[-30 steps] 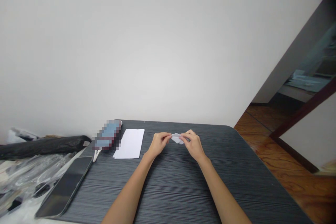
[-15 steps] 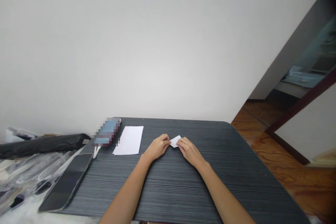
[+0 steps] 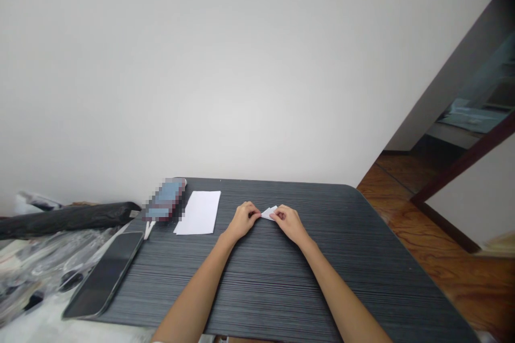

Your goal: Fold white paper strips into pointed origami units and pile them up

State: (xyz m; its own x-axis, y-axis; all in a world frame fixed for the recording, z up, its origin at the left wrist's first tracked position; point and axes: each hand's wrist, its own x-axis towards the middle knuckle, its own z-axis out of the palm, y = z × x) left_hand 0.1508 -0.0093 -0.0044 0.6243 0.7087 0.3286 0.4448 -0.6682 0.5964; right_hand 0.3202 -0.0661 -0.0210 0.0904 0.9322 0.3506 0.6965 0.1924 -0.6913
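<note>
A small folded piece of white paper [image 3: 268, 213] lies low over the dark table between my hands. My left hand [image 3: 243, 221] pinches its left corner between thumb and forefinger. On the other side, my right hand [image 3: 288, 221] grips the right part with thumb and fingertips, which cover some of it. The paper shows layered, pointed edges along its top. To the left of my left hand rests a stack of white paper sheets [image 3: 198, 213].
The dark wood-grain table [image 3: 273, 289] meets a white wall [image 3: 257, 75]. At its left edge lie a black phone [image 3: 105, 274] and a pixelated object [image 3: 166, 201] with a white cable. Plastic-wrapped items [image 3: 48, 265] and a long black bundle [image 3: 76, 218] sit beyond.
The paper between my hands has gone from a flat, four-sided shape to a narrower, pointed one with layered edges. My right fingers have curled in more. The view has shifted slightly.
</note>
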